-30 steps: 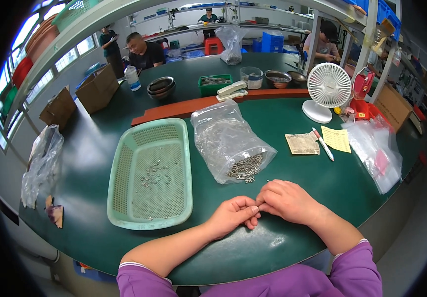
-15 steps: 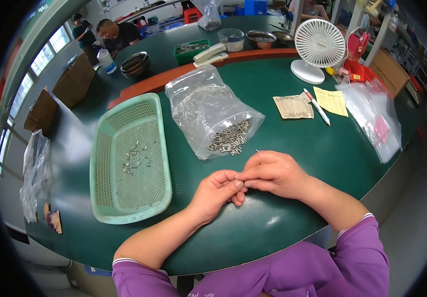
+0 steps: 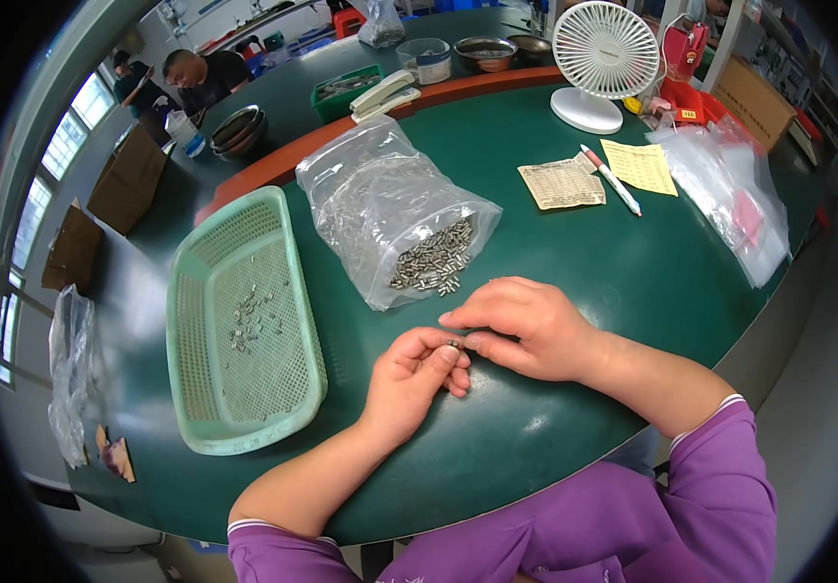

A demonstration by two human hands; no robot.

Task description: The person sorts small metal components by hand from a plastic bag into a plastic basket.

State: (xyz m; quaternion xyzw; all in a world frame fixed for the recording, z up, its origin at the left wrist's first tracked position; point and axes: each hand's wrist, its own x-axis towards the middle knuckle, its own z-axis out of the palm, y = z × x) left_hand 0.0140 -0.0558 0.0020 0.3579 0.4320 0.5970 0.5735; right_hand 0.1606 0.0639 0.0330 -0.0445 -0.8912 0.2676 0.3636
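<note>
Well, a metal piece (image 3: 454, 344) sits pinched in the left hand (image 3: 407, 377).

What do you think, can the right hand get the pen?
Probably yes: the pen lies out beyond the right hand, and only green table shows between them.

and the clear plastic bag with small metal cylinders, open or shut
Open: the clear plastic bag lies with its mouth gaping, small metal cylinders showing there.
</note>
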